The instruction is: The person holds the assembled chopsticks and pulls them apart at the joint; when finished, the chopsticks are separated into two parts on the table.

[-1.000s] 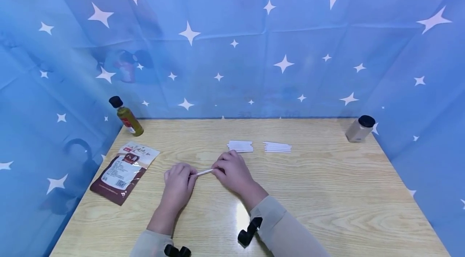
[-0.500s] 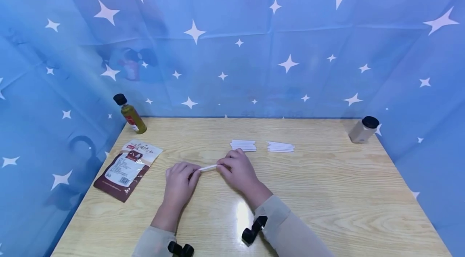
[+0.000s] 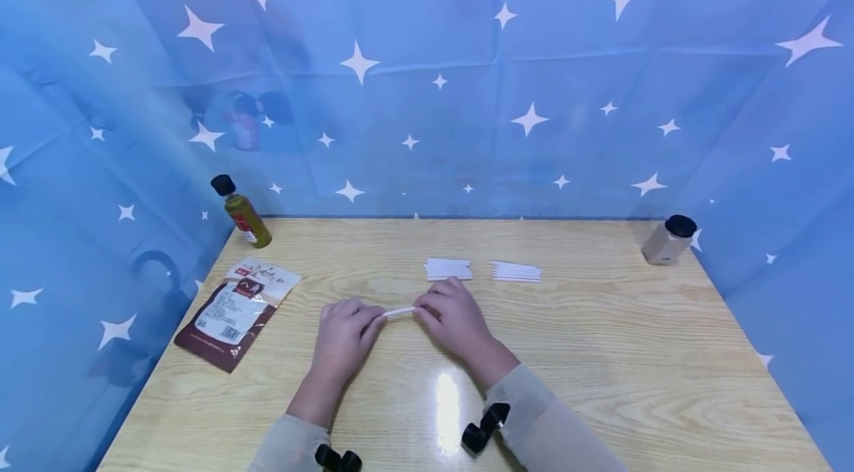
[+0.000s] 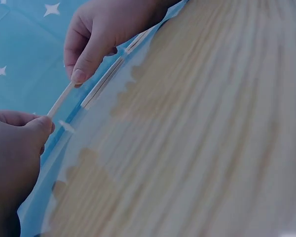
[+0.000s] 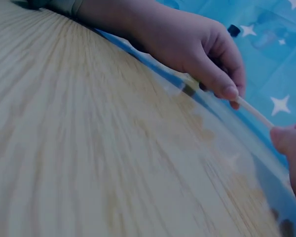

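Note:
A thin white stick (image 3: 399, 312) stretches between my two hands over the middle of the table. My left hand (image 3: 347, 338) pinches its left end between thumb and fingers. At the other end, my right hand (image 3: 457, 320) pinches it the same way. In the left wrist view the stick (image 4: 60, 100) shows in the gap between the thumbs, and in the right wrist view the stick (image 5: 255, 112) appears straight; both ends are hidden by fingers. Just beyond the right hand lie two flat bundles of similar white sticks, one left (image 3: 448, 269) and one right (image 3: 517, 271).
A brown and white food packet (image 3: 238, 315) lies at the left of the wooden table (image 3: 634, 368). Behind it stands a black-capped bottle (image 3: 247, 221) of yellow-green liquid. A black-lidded jar (image 3: 668, 241) stands at the back right corner. A blue starry curtain (image 3: 427, 109) backs the table.
Both hands, still pinching the stick, have shifted a little to the right. The whole head view has also moved slightly. The two bundles stay in place.

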The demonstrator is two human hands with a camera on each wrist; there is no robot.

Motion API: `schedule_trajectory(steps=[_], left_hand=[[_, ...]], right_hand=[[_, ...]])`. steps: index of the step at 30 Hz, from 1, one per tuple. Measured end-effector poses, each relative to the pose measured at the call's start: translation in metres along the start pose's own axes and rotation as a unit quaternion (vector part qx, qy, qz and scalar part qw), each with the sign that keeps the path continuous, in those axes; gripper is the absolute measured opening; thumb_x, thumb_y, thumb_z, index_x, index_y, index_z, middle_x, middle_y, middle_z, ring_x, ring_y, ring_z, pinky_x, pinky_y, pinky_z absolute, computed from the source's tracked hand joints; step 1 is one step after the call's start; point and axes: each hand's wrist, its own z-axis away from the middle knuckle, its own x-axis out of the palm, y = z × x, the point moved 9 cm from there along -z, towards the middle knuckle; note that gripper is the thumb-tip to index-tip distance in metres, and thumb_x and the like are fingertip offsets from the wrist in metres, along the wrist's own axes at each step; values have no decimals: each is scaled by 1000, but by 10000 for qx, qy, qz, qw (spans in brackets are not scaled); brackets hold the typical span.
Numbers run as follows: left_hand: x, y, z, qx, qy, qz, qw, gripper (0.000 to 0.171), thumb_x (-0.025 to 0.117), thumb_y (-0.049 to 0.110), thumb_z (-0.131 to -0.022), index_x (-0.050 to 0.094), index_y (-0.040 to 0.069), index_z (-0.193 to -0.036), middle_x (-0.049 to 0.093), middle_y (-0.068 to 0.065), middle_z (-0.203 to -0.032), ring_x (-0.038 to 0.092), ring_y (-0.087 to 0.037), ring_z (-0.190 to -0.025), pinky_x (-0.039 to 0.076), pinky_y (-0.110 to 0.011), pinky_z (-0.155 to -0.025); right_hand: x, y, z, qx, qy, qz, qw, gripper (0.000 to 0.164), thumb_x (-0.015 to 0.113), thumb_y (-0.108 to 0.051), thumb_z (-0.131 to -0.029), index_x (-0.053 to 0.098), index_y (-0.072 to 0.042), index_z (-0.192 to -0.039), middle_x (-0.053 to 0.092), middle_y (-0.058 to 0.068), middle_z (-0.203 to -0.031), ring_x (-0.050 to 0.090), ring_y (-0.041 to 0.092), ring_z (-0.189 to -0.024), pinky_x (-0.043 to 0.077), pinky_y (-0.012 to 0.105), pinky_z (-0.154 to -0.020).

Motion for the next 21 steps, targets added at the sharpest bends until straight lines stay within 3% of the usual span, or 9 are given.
schedule_trajectory(steps=[3, 8, 12, 18, 21], left_hand=[[3, 8, -3, 170, -22, 15, 9999, 10, 86, 22, -92, 85, 17, -100, 64, 6, -82, 61, -19, -78, 46, -46, -80], [14, 17, -12, 177, -169, 26, 9997, 8, 86, 22, -93, 86, 18, -100, 59, 8, -80, 57, -17, -77, 45, -44, -81], [23, 25, -19, 236, -202, 3, 9995, 7, 86, 25, -93, 85, 20, -98, 60, 9, -81, 58, -16, -78, 46, -43, -82], [39, 35, -30, 231, -302, 40, 9993, 6, 86, 27, -92, 86, 23, -97, 65, 10, -81, 61, -15, -79, 47, -41, -82], [49, 42, -36, 263, -438, -3, 9987, 7, 85, 29, -94, 86, 24, -99, 66, 10, -81, 62, -14, -80, 48, -41, -84]], right_hand=[[-4, 6, 6, -14, -58, 15, 10000, 8, 82, -25, -96, 83, -18, -97, 71, -6, -95, 59, 18, -95, 51, 37, -92], [-18, 14, 13, -61, 53, 51, 10000, 7, 84, -24, -94, 82, -17, -95, 71, -6, -94, 60, 19, -96, 52, 38, -91], [-29, 21, 18, 19, 26, 129, 9999, 8, 85, -25, -94, 82, -18, -95, 70, -7, -94, 59, 19, -95, 52, 38, -88], [-42, 34, 27, 208, -101, 167, 9996, 6, 83, -23, -95, 82, -17, -95, 71, -7, -94, 59, 19, -96, 50, 44, -101], [-51, 43, 34, 277, -21, 172, 9995, 7, 84, -23, -94, 82, -17, -95, 70, -6, -93, 58, 19, -94, 50, 43, -98]])
